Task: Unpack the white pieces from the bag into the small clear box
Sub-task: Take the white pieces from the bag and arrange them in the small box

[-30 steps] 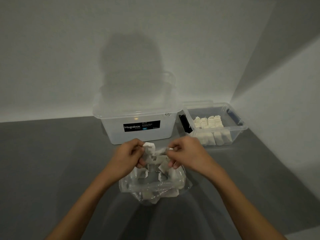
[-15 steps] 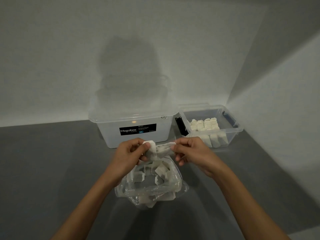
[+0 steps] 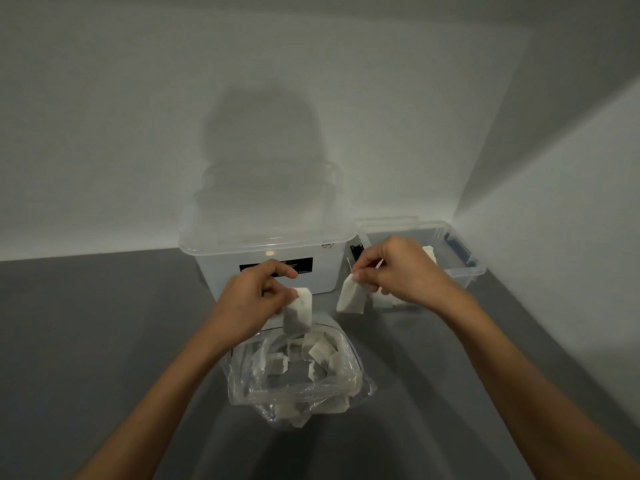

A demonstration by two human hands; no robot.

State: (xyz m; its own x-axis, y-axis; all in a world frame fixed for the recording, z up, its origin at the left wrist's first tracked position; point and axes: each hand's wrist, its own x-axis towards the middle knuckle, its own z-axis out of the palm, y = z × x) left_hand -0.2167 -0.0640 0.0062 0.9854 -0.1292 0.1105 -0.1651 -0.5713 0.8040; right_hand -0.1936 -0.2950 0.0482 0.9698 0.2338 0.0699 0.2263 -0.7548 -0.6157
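The left hand (image 3: 252, 299) is held above the far edge of the clear plastic bag (image 3: 313, 389), its thumb and curled fingers pinching one white piece (image 3: 298, 310) by its upper corner, so that the piece hangs down over the bag's open mouth; the right hand (image 3: 405, 271) is off to the right and a little farther away, in front of the small clear box (image 3: 479, 270), and it pinches a second white piece (image 3: 351, 294) between thumb and fingertips, the piece tilted with its lower end pointing down and to the left; the two held pieces are apart from each other, with a gap of grey surface (image 3: 104, 341) and box wall showing between them; the bag stands slumped on the grey surface close to the person, its mouth rolled open, and a heap of loose white pieces (image 3: 318, 351) lies inside it; the small clear box sits in the corner by the right wall, lid off, with a few white pieces (image 3: 429, 252) visible in it beyond the right hand and a blue latch (image 3: 459, 245) on its far side; just left of it stands a large clear box (image 3: 263, 244) with its lid on and a black label (image 3: 304, 263) on the front, partly hidden by the left hand; both forearms are bare.
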